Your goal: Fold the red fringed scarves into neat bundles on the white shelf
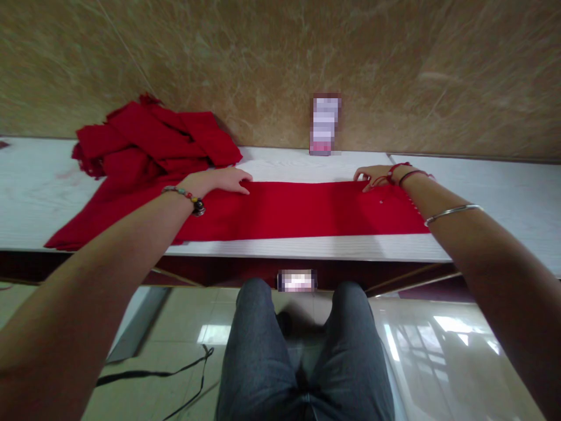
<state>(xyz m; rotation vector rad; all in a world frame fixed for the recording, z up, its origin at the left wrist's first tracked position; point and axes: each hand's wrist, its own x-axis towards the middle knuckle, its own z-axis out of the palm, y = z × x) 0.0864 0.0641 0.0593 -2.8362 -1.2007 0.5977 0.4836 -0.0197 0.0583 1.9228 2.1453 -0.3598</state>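
Observation:
A long strip of red cloth (289,210) lies flat across the white tabletop, and its left part runs into a crumpled heap of the same red cloth (162,134) with a frayed edge. My left hand (228,178) rests at the strip's far edge, its fingers stretched out and the thumb apart on the cloth. At the far edge nearer the right end is my right hand (377,175), fingers lightly bent and spread, touching the cloth. Small white dots show along the right end, partly hidden by my right wrist.
The white table (495,199) stands against a brown marbled wall (280,64). A small blurred upright item (324,126) leans on the wall behind the cloth. Below the front edge are my knees (258,327), another blurred item (297,280) and a black strap (144,374) over the tiled floor.

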